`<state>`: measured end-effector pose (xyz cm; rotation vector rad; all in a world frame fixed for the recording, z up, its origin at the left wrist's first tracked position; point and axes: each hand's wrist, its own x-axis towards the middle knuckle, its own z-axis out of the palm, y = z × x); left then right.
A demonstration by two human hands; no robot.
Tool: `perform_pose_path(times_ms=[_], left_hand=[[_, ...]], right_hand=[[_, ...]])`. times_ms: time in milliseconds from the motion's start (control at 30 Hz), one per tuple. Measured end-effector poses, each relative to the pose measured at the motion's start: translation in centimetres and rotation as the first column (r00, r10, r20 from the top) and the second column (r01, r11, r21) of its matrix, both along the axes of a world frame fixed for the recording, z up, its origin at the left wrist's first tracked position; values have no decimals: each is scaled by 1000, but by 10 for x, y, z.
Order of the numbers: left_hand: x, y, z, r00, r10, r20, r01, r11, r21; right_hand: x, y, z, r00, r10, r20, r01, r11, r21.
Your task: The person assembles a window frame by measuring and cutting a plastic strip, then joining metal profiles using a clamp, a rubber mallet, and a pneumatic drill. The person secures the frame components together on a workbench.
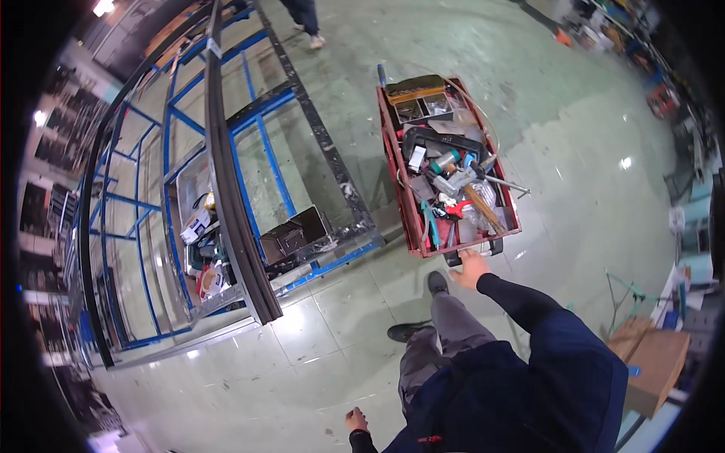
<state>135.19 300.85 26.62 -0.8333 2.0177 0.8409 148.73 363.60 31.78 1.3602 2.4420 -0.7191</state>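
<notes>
My right hand [472,269] is closed on the black handle [453,259] at the near end of a red tool cart [408,223]. Heaped in the cart are a black C-clamp [442,136], a green-banded cylinder [445,161], a wooden stick [484,208], a teal-handled tool [431,224] and a red-handled tool [458,208]. Toward its far end sits an open box [423,97] with compartments of small parts. Down at my side, my left hand [356,420] hangs with its fingers curled in, and I see nothing in it.
To the left stands a blue and black metal frame rack [325,143], with long dark profiles [238,204] across it and a bin of tools [198,204] inside. A person's leg [303,16] shows at the top. Cardboard boxes [655,370] stand at the lower right.
</notes>
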Motion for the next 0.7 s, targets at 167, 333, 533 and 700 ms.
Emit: perform_pose_path(times_ms=[167,333,533,700], left_hand=[[-58,133,0,976,-197,-90,212,955,207],[-31,426,24,773,-524,-358,635,625,454],[-64,697,57,322,-470,-822,945,213,249],[-126,856,24,2,-508,-862,998,58,-32]], right_hand=[[-22,79,26,820,-216,-530,505,709,492],[-20,187,-33,615,-575,-539,733,669,123],[2,230,-43,611,-614,-499,714,700,13],[2,249,-35,396,-744,-538,784,579,-224]])
